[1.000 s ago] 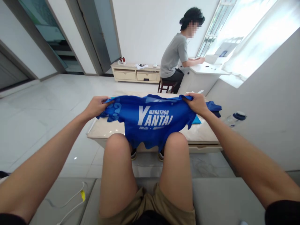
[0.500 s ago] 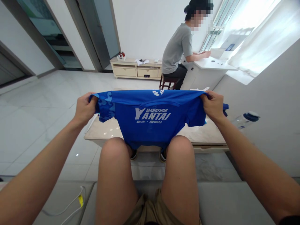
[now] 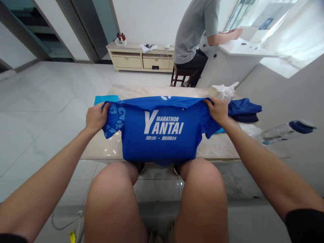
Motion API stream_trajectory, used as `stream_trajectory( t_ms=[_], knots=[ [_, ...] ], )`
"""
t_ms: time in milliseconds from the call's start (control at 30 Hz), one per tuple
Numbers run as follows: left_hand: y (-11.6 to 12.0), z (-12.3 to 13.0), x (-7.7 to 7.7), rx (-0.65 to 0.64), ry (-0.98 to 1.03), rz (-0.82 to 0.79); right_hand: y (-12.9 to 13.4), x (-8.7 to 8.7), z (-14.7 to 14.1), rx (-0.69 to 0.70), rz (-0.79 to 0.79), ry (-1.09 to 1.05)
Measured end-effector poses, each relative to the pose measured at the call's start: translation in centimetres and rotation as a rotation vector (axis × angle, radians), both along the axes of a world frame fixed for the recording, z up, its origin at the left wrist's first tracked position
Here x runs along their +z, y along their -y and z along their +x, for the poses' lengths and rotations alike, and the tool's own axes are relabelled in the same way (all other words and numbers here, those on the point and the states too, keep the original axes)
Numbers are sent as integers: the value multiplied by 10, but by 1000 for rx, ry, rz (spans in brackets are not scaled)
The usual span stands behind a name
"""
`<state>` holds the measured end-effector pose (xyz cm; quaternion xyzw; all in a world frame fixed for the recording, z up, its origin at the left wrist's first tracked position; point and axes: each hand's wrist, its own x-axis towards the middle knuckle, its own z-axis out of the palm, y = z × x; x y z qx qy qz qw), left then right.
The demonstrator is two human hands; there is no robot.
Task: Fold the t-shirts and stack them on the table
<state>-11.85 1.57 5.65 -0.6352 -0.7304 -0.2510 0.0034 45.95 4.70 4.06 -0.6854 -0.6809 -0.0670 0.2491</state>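
A blue T-shirt (image 3: 162, 148) with white "Marathon Yantai" lettering is stretched out in front of my knees, its lower part hanging at the near edge of the marble-topped table (image 3: 101, 152). My left hand (image 3: 97, 116) is closed on the patterned sleeve at the shirt's left. At the other end, my right hand (image 3: 218, 108) pinches the cloth near the shoulder and right sleeve. Between the two hands the upper edge is pulled nearly straight and folds over a little. Behind my left hand, a light-blue item (image 3: 106, 99) lies on the table.
Right of my right hand lie folded dark-blue clothes (image 3: 244, 109), a white plastic bag (image 3: 225, 91) and a clear bottle (image 3: 280, 132) with a blue lid. Across the room, a person in a grey shirt (image 3: 193, 33) sits on a stool by a low cabinet (image 3: 129, 61).
The shirt has come lower over the table and its printed front faces me more squarely. Both hands have drawn slightly closer together. My view has tipped down, showing more of the table.
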Motion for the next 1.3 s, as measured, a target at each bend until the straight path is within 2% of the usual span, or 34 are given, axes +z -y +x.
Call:
stream_trajectory(
  t_ms=[100,167,233,300,400,500,567,600,733,867,1033,1300],
  knots=[
    [-42,19,-35,72,-125,-288,-37,-30,-22,-57,-318,66],
    [-55,27,-61,53,-185,-399,-48,-52,-33,-84,-475,106],
    [-57,30,-82,33,-246,-452,-50,-69,-37,-100,-549,140],
    [-51,30,-93,32,-306,-479,-46,-80,-37,-102,-561,159],
    [-33,37,-95,-9,-363,-417,-28,-84,-44,-74,-474,162],
    [-9,62,-93,-219,-360,-263,3,-84,-71,48,-382,132],
    [7,85,-98,-356,-317,-250,26,-90,-97,142,-399,103],
    [14,97,-104,-378,-286,-281,37,-95,-111,155,-431,88],
    [36,127,-134,-289,-152,-417,66,-124,-144,36,-591,-16],
    [41,128,-153,-259,-119,-368,70,-143,-143,16,-552,-14],
    [13,127,-157,-265,-130,-345,44,-147,-135,26,-505,30],
    [-75,131,-160,-251,-114,-315,-43,-152,-133,48,-461,57]
  ],
)
